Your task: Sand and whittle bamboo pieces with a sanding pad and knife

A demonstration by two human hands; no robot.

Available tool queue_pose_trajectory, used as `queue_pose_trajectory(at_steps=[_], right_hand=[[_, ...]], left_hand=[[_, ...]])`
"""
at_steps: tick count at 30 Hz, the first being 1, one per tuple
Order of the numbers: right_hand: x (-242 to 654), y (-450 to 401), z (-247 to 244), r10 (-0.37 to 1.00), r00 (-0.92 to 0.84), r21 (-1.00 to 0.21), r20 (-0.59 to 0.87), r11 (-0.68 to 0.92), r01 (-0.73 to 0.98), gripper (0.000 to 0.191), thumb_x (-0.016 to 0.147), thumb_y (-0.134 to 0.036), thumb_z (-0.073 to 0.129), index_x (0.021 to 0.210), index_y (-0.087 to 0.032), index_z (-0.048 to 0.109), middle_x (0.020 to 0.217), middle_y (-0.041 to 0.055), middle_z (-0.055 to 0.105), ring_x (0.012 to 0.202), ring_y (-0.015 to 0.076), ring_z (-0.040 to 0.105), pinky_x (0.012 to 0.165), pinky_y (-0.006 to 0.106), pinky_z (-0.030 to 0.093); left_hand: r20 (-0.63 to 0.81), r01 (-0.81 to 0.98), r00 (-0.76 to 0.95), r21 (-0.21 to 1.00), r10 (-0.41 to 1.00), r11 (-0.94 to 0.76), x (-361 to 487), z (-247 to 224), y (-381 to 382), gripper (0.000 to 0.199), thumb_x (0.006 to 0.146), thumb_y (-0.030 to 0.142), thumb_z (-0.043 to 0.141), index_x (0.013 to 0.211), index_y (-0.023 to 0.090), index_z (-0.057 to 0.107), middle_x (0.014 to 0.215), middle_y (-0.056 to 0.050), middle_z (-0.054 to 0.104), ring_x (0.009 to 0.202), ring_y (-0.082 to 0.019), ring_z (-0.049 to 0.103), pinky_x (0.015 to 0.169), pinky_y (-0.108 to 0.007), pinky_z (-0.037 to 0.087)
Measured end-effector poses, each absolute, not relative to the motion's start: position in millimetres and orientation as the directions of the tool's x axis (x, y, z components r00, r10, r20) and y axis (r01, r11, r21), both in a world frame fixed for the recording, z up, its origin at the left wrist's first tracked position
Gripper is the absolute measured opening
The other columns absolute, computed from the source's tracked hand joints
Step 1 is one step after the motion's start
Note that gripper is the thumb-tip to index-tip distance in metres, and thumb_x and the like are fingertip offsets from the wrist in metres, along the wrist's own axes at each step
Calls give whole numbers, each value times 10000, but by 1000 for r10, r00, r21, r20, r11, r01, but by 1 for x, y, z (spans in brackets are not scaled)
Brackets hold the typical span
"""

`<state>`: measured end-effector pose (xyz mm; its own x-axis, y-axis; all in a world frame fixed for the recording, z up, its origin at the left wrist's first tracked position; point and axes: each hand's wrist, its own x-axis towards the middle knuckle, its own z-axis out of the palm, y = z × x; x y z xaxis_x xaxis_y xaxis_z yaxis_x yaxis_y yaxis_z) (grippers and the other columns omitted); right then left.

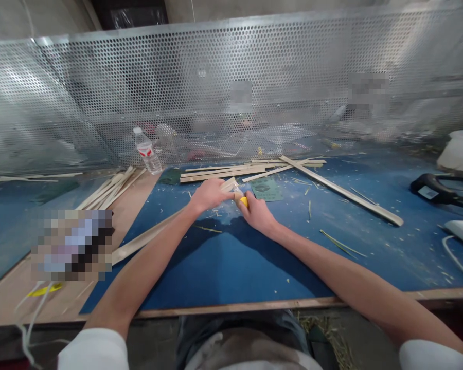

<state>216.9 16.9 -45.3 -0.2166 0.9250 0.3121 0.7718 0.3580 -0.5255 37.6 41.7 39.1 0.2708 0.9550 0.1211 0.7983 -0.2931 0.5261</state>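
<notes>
At the centre of the frame, the left hand [210,194] pinches a wooden strip [148,237] in its fingers; the right hand's [259,211] fingers wrap a yellow-handled knife [244,200] at the strip's end.

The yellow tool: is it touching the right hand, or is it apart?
Touching. The head view shows the right hand closed around the yellow tool.

One left hand [209,195], one right hand [259,213]; one yellow-handled tool [244,201]; one bottle [147,150]; many pale strips [343,192].
</notes>
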Motion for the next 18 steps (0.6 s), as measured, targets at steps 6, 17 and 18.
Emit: queue_pose_trajectory(at_steps=[6,17,18], right_hand=[[227,35,-42,946,-27,-720,322,264,642,364,987,-583,384,825,-263,445,605,7,562,565,203,541,564,283,292],[233,31,-47,872,-173,-709,458,475,520,346,926,-568,453,779,-261,388,568,-64,460,541,139,426,560,263,295],[232,29,-47,864,-204,-693,460,493,526,347,922,-568,458,777,-261,385,567,-65,453,537,136,416,558,263,284]], left_hand=[[191,820,193,508,962,-265,41,46,36,443,716,610,682,631,198,542,616,19,522,608,-134,452,547,-269,255],[170,746,393,515,904,-422,36,50,40,520,732,671,631,604,198,460,599,32,447,580,-117,383,552,-274,251],[171,745,405,508,898,-433,36,51,39,517,741,666,623,601,197,456,599,31,446,583,-118,384,554,-275,252]])
